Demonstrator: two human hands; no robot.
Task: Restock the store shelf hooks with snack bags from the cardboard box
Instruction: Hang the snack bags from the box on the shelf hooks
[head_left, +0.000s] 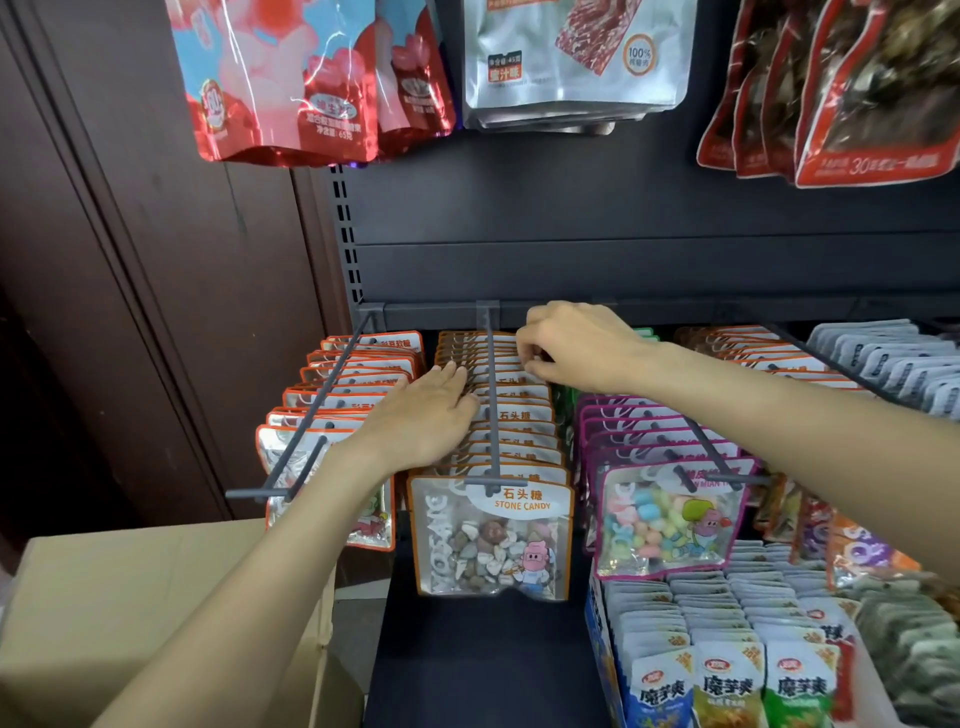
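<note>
Two bare forearms are seen nearest the camera, both cut off by the lower edge. Beneath the left forearm a cardboard box (156, 613) is partly covered, and its inside cannot be seen.

The left hand (421, 421) is laid flat, fingers straight and together, on the tops of a row of stone candy bags (493, 535) hung on a grey hook (491, 405). Nothing is gripped by it. Only the front bag is shown in full; those behind it are seen as stacked top edges, so their number is hard to tell.

The right hand (576, 345) is held at the far end of the same row, beyond the left hand, with fingers curled down onto the rearmost bag tops. The fingertips are hidden by the hand itself, so a pinch on a bag is suggested but whether one is truly held cannot be told.

To the left of the left hand, orange-edged bags (332, 395) are hung on another hook (311, 410), the front one largely hidden by the forearm. Under the right forearm, purple-edged candy bags (665, 519) are hung. Below those, small packets (727, 649) are stacked, cut off at the bottom edge. Above both hands, larger red bags (280, 83) and silver bags (566, 57) are cropped by the top edge.
</note>
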